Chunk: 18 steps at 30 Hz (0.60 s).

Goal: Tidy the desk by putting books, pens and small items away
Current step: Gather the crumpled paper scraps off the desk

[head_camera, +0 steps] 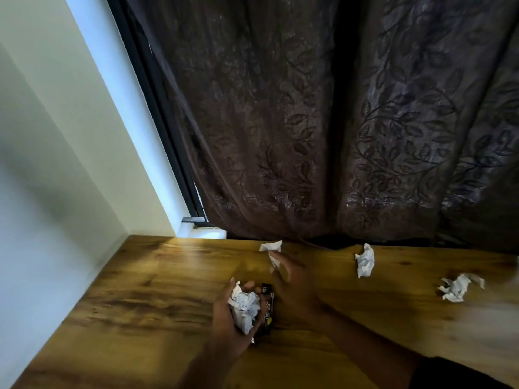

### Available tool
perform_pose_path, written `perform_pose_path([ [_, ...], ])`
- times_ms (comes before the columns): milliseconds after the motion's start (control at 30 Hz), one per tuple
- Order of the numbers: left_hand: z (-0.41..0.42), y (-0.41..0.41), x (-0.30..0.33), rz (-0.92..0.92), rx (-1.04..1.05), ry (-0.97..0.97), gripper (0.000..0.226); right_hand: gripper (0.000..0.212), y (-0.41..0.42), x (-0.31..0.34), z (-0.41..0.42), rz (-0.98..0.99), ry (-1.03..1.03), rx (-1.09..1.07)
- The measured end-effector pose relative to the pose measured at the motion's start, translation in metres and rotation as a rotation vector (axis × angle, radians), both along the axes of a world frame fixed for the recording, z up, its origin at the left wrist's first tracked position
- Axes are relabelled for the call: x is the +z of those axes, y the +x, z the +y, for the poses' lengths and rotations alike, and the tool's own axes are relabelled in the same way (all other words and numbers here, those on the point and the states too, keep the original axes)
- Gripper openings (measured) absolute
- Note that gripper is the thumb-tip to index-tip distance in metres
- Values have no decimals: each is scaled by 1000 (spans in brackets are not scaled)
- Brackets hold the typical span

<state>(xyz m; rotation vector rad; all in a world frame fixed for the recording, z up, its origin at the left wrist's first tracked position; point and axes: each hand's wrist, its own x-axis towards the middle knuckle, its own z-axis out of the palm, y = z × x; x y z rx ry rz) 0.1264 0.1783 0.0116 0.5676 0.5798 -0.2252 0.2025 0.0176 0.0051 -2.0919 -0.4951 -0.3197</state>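
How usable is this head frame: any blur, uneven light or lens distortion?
Head view: the right hand is motion-blurred at its fingers; the left hand and its crumpled paper look sharper; light from the window edge brightens the desk's far corner; the curtain stays dark; wide-angle lens slants verticals.

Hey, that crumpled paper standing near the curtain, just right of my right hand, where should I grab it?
Pinch the crumpled paper across its middle, coming from above. It lies long and narrow on the desk, clear all round, so fingers fit either side. The right hand is closer; the left hand already holds paper.
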Motion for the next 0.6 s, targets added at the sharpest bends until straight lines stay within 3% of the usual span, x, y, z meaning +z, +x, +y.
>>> perform_pose_path([
  [67,-11,-2,2,-2,-20,32,38,40,-26,15,-2,-72,19,54],
  [200,-29,-4,-1,-167,8,172,45,41,-70,22,-16,-234,-146,117],
  [333,-51,0,14,-136,-40,-22,44,32,-81,22,-38,-397,-244,125],
  [467,-70,8,13,-149,-72,-21,53,29,-82,18,-56,-422,-232,172],
  [600,-90,5,13,-89,-184,172,37,39,-83,19,-74,-398,-294,75],
])
